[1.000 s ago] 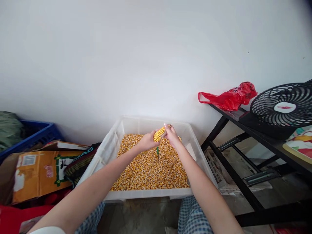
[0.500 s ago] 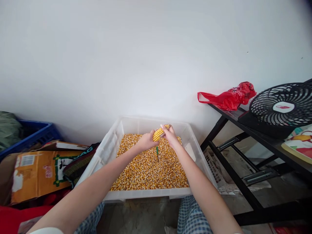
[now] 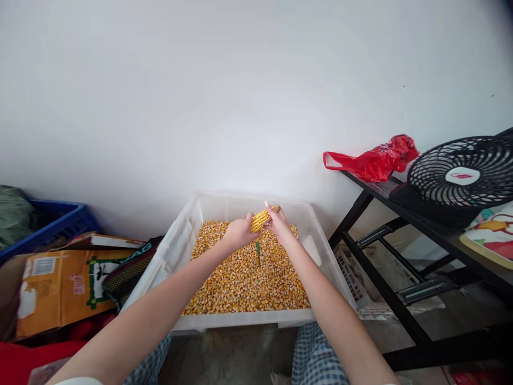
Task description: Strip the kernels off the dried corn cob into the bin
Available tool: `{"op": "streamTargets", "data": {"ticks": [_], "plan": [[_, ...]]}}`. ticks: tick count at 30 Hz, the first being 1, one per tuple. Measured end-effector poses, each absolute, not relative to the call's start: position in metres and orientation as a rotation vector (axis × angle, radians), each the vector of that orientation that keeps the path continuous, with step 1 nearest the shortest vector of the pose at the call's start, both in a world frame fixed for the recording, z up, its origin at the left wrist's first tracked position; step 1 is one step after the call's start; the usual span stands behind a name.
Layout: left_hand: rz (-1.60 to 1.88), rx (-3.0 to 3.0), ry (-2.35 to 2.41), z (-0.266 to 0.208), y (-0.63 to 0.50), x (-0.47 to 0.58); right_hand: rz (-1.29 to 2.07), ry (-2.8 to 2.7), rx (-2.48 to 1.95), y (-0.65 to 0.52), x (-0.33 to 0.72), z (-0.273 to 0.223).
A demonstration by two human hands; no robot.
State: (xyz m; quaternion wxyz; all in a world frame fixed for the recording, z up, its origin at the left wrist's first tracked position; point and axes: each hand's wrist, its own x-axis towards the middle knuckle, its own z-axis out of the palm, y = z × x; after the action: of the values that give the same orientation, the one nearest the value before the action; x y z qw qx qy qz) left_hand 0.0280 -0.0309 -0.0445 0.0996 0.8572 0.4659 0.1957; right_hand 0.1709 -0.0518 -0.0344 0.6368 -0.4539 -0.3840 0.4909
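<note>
A yellow corn cob (image 3: 260,220), with rows of kernels on it, is held between my two hands above a bin of loose corn. My left hand (image 3: 240,232) wraps round its near left end. My right hand (image 3: 279,224) grips the far right end, the thumb lying along the top. Beneath them, loose kernels (image 3: 240,283) fill much of a translucent plastic bin (image 3: 240,320). A thin tool with a green handle (image 3: 257,247) and a dark shaft stands among the kernels just below the cob; its upper end is partly hidden.
A black table (image 3: 401,206) at the right carries a red plastic bag (image 3: 377,163) and a black fan (image 3: 460,176). On the left are a blue crate (image 3: 60,224), an orange cardboard box (image 3: 60,289) and a dark mesh bag (image 3: 130,267). A white wall rises behind the bin.
My right thumb has lifted slightly and straightened on the cob. Both hands keep their hold, and the view has shifted very little.
</note>
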Motion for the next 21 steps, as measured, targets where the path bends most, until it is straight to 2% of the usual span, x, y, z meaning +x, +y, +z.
{"op": "streamTargets", "data": {"ticks": [3, 11, 21], "plan": [[0.563, 2.633, 1.419, -0.041, -0.036, 0.031, 1.014, -0.771, -1.066, -0.048, 0.167, -0.041], [0.566, 2.434, 1.148, -0.041, -0.027, 0.025, 1.120, -0.910, -1.022, -0.041, 0.186, -0.047], [0.581, 1.919, 0.622, -0.030, -0.016, 0.010, 1.468, -0.995, -0.737, -0.049, 0.192, -0.034]]}}
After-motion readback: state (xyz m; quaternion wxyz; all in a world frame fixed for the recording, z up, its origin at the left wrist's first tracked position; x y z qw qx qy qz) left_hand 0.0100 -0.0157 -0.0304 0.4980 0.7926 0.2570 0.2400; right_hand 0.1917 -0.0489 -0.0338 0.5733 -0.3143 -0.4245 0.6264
